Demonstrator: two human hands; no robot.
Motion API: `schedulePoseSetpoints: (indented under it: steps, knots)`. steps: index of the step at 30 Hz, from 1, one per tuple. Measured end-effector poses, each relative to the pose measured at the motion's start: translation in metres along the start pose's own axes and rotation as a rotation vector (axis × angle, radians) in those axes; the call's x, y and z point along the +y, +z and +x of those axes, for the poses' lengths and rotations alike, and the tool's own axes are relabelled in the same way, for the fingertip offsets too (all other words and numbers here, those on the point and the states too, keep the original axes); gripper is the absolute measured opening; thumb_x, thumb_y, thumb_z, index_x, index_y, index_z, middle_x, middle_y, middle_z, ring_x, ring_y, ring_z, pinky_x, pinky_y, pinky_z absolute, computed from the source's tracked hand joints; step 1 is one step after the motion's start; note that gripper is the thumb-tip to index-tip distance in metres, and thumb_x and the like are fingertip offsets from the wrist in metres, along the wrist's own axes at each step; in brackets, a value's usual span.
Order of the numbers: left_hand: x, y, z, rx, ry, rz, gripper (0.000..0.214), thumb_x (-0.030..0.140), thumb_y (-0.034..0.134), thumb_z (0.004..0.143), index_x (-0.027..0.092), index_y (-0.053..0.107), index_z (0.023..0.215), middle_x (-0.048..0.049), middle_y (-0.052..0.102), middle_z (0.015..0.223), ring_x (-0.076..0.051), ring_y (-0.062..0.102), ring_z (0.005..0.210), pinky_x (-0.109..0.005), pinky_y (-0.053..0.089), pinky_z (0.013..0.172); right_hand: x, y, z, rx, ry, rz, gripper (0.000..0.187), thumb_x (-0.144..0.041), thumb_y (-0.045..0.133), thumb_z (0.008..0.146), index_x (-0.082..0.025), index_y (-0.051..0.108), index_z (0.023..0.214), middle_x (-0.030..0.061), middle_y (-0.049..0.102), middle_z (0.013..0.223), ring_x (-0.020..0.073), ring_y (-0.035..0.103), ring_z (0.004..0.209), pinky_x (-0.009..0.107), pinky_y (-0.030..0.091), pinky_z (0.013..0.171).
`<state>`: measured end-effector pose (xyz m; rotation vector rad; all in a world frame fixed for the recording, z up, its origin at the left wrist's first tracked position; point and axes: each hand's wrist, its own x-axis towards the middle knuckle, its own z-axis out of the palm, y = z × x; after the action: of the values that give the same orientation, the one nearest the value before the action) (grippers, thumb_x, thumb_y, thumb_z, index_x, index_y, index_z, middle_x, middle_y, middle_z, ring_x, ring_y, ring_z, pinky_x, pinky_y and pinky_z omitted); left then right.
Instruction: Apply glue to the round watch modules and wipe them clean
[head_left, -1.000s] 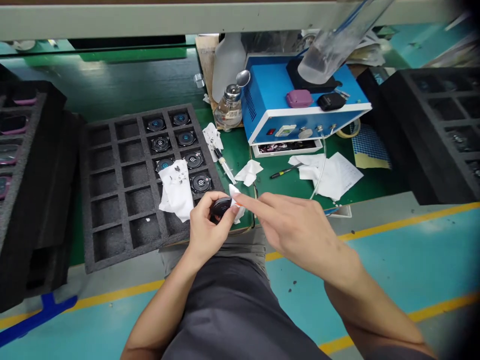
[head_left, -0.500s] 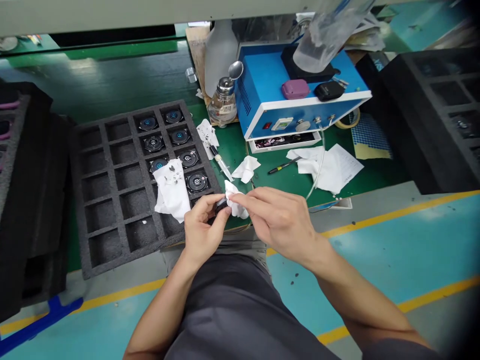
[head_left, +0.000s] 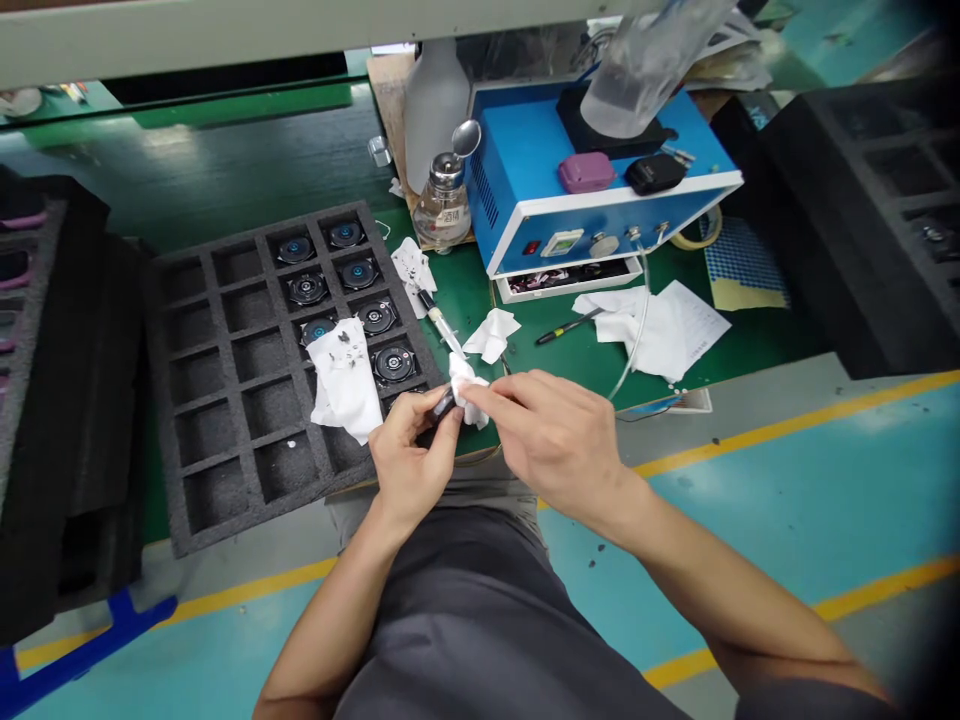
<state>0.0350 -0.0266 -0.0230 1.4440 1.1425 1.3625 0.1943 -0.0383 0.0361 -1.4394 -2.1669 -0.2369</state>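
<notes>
My left hand (head_left: 412, 455) is closed around a small dark round watch body (head_left: 444, 405), tilted on its edge between thumb and fingers. My right hand (head_left: 559, 435) pinches a crumpled white wipe (head_left: 466, 388) and presses it against the watch body. Much of the watch body is hidden by the fingers and the wipe. Beside my left hand lies a black foam tray (head_left: 289, 470), with several round watch bodies (head_left: 394, 363) in its right-hand compartments. A stained white cloth (head_left: 345, 385) is draped over part of the tray. Just beyond the wipe lies a syringe (head_left: 444, 328).
Behind stand a blue machine (head_left: 502, 150) with a thin tube and a glass dispenser bottle (head_left: 442, 215). A pen (head_left: 566, 328) and white wipes (head_left: 637, 335) lie to the right. Stacked foam trays rise at the far left (head_left: 82, 400) and far right (head_left: 840, 250).
Both hands keep nearly the same place. The wipe has shifted slightly against the watch body, and the camera view has moved a little.
</notes>
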Motion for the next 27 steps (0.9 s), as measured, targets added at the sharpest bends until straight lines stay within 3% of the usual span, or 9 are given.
schedulePoseSetpoints:
  steps: [5, 12, 14, 19, 25, 27]
  knots:
    - [-0.002, 0.006, -0.003, 0.075, 0.059, -0.032, 0.016, 0.016, 0.075, 0.086, 0.016, 0.071, 0.101, -0.0121, 0.079, 0.11, -0.023, 0.077, 0.099, -0.035, 0.064, 0.089, -0.01, 0.006, -0.005, 0.048, 0.048, -0.12, 0.024, -0.013, 0.058, 0.097, -0.02, 0.076, 0.11, 0.0022, 0.073, 0.079, 0.0143, 0.056, 0.066, 0.031, 0.037, 0.06]
    - [-0.002, 0.006, -0.003, 0.163, 0.124, -0.031, 0.017, 0.015, 0.075, 0.085, 0.017, 0.071, 0.101, -0.0102, 0.08, 0.108, -0.022, 0.078, 0.096, -0.034, 0.066, 0.085, -0.03, 0.017, -0.011, 0.143, 0.222, 0.369, 0.034, -0.004, 0.053, 0.095, -0.019, 0.075, 0.115, 0.0056, 0.077, 0.09, 0.0141, 0.071, 0.082, 0.026, 0.055, 0.074]
    - [-0.002, 0.006, -0.003, 0.166, 0.141, -0.024, 0.017, 0.013, 0.074, 0.085, 0.017, 0.071, 0.102, -0.0092, 0.08, 0.107, -0.022, 0.079, 0.095, -0.033, 0.066, 0.084, -0.03, 0.019, -0.012, 0.157, 0.217, 0.408, 0.037, -0.004, 0.053, 0.095, -0.022, 0.075, 0.117, 0.0053, 0.077, 0.092, 0.0141, 0.071, 0.084, 0.026, 0.057, 0.076]
    - [-0.006, 0.007, -0.007, 0.17, 0.117, -0.005, 0.019, 0.015, 0.076, 0.085, 0.017, 0.071, 0.103, -0.0112, 0.079, 0.112, -0.024, 0.077, 0.103, -0.039, 0.065, 0.089, -0.026, 0.02, -0.012, 0.16, 0.254, 0.257, 0.035, -0.005, 0.055, 0.094, -0.022, 0.078, 0.113, 0.0058, 0.077, 0.086, 0.0154, 0.069, 0.078, 0.029, 0.056, 0.073]
    - [-0.006, 0.006, -0.006, 0.206, 0.141, -0.037, 0.016, 0.013, 0.075, 0.085, 0.017, 0.071, 0.1, -0.0098, 0.08, 0.11, -0.023, 0.078, 0.1, -0.036, 0.066, 0.086, -0.026, 0.012, -0.008, 0.066, 0.333, 0.711, 0.033, -0.01, 0.058, 0.095, -0.029, 0.077, 0.115, 0.0021, 0.078, 0.095, 0.0123, 0.072, 0.081, 0.025, 0.059, 0.071]
    - [-0.006, 0.007, -0.007, 0.196, 0.136, -0.045, 0.02, 0.01, 0.075, 0.084, 0.018, 0.071, 0.102, -0.0098, 0.079, 0.112, -0.023, 0.077, 0.102, -0.036, 0.065, 0.088, -0.024, 0.012, -0.007, 0.064, 0.341, 0.654, 0.033, -0.01, 0.057, 0.095, -0.027, 0.077, 0.114, 0.0028, 0.078, 0.095, 0.0132, 0.073, 0.081, 0.026, 0.059, 0.072]
